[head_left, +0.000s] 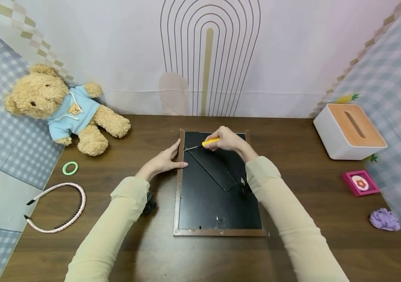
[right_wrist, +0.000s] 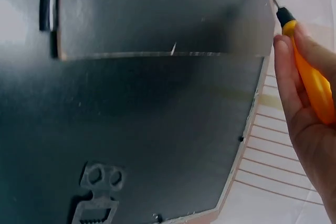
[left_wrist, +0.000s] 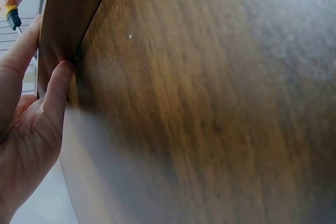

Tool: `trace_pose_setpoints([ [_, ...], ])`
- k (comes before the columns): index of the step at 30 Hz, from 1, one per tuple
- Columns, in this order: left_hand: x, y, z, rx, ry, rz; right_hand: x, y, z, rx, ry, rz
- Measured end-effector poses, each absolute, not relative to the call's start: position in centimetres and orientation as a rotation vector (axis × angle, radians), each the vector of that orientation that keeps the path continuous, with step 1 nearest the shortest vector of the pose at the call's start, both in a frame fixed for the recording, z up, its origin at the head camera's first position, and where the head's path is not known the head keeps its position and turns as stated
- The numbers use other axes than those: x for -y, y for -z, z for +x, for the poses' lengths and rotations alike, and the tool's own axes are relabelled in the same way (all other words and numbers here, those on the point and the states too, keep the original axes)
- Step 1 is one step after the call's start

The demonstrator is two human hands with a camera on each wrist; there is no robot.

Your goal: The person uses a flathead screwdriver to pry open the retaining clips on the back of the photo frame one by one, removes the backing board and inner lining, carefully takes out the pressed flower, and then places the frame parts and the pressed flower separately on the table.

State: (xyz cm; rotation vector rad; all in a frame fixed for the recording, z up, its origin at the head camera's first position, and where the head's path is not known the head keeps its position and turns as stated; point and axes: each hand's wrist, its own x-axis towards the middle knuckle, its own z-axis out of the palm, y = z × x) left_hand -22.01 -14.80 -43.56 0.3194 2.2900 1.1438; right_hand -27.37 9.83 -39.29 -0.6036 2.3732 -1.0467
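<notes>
A picture frame lies face down on the wooden table, its black back up inside a brown rim. Along its upper left rim rests my left hand, with straight fingers against the outer side and the thumb over the edge. My right hand grips the yellow handle of a screwdriver. The shaft points left, its tip at the inside of the left rim, near the top of the folded stand leg. In the left wrist view, a fingertip touches where the rim meets the table.
A teddy bear leans at the back left, above a green ring and a pink headband. On the right are a white tissue box, a magenta square box and a purple scrunchie. A metal hanger sits on the frame's back.
</notes>
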Motion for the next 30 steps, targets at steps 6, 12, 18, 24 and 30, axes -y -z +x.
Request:
trace_pose_setpoints([
  [6, 14.9, 43.7, -21.8, -2.268, -1.171, 0.312, -9.4, 39.2, -27.8, -2.428, 0.800, -0.695],
  [12, 15.0, 43.9, -21.9, -2.296, -1.157, 0.325, -8.5, 39.0, -27.2, -2.592, 0.615, -0.730],
  [18, 14.8, 43.3, -22.0, -2.300, -1.131, 0.328, -8.4, 38.9, -26.2, -2.713, 0.609, -0.758],
  [24, 14.5, 43.0, -22.1, -2.340, -1.043, 0.356, -6.9, 37.1, -25.9, -2.787, 0.438, -0.909],
  [30, 14.6, 43.0, -22.3, -2.381, -1.013, 0.374, -4.9, 35.1, -25.7, -2.799, 0.287, -0.943],
])
